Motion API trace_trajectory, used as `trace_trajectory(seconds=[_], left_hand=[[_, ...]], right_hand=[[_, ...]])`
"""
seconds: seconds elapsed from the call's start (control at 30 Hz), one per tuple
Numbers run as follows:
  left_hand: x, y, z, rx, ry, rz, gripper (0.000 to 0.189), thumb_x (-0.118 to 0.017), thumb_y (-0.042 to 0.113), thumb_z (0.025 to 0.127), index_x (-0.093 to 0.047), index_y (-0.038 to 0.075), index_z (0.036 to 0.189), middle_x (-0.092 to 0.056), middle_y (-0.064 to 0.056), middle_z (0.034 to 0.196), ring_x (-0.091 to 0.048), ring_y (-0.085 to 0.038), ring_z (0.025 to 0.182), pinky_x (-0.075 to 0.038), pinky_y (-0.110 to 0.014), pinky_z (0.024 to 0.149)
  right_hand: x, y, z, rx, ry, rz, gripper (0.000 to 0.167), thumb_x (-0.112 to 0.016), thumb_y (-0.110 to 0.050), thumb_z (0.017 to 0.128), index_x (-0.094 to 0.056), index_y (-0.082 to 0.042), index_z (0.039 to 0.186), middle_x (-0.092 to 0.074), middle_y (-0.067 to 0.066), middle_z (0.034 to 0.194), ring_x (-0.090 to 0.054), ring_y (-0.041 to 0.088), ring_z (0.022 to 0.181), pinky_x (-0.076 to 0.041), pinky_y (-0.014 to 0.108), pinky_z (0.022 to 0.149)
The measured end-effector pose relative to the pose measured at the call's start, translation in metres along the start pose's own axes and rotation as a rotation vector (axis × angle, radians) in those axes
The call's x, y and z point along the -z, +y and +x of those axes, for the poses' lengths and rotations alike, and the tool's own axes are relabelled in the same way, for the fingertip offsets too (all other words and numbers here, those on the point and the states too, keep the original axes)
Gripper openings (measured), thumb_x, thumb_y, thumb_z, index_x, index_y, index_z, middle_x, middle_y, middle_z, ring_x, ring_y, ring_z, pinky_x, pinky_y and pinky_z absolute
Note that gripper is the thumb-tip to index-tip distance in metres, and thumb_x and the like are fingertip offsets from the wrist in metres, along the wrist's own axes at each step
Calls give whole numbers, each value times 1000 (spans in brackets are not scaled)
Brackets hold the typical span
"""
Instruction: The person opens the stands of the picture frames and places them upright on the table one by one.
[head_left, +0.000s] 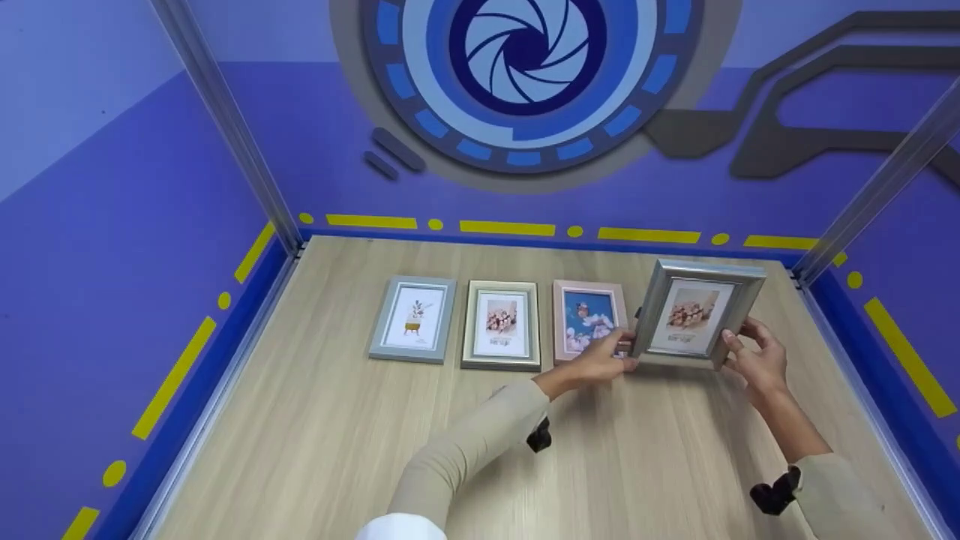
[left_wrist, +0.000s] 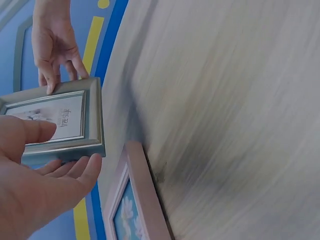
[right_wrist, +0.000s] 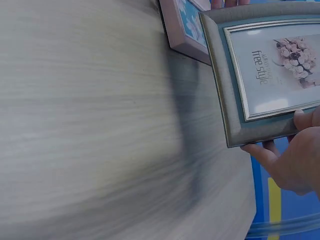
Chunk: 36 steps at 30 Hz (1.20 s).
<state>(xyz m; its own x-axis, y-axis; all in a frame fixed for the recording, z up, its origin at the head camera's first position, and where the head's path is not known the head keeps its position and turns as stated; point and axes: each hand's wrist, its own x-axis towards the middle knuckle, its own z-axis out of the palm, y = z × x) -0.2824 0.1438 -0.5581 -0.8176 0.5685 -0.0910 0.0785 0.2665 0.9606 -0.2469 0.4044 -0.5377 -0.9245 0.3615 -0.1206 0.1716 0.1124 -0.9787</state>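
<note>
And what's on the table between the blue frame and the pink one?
A cream frame showing flowers lies between the blue frame and the pink frame, in the head view.

The left hand (head_left: 604,356) and the right hand (head_left: 759,358) grip a silver frame (head_left: 691,313) by its left and right sides, holding it tilted up over the wood-grain surface (head_left: 315,450). To its left, side by side, lie a blue-grey frame (head_left: 412,319), a pale gold frame (head_left: 501,322) and a pink frame (head_left: 586,311). Behind them, a blue wall (head_left: 300,135) bears a round, aperture-like design (head_left: 525,142) above yellow dashes (head_left: 507,227).
</note>
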Motion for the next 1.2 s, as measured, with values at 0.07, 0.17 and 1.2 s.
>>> trace_trajectory(seconds=[0.07, 0.17, 1.2], left_hand=[[-5, -2, 4, 20, 0, -36, 52, -62, 5, 97, -45, 1, 146, -55, -19, 148, -51, -31, 141, -44, -32, 115], [-13, -6, 12, 42, 6, -82, 59, -64, 4, 95, -43, 0, 150, -52, -19, 151, -49, -30, 143, -42, -34, 118], [-48, -18, 40, 125, -52, -188, 68, -65, 11, 95, -37, 4, 157, -44, -13, 160, -39, -24, 150, -36, -29, 120]], right_hand=[[1, 3, 3, 44, 27, -25, 40, -58, -14, 103, -52, -13, 142, -48, -12, 114, -62, -6, 91, -58, 14, 79], [1, 10, 7, 107, 89, -68, 41, -59, -16, 103, -53, -11, 144, -49, -17, 112, -61, -7, 92, -55, 10, 78], [16, 47, 32, 7, 274, -218, 51, -68, -20, 98, -56, -9, 146, -54, -35, 87, -52, -22, 70, -49, 4, 61]])
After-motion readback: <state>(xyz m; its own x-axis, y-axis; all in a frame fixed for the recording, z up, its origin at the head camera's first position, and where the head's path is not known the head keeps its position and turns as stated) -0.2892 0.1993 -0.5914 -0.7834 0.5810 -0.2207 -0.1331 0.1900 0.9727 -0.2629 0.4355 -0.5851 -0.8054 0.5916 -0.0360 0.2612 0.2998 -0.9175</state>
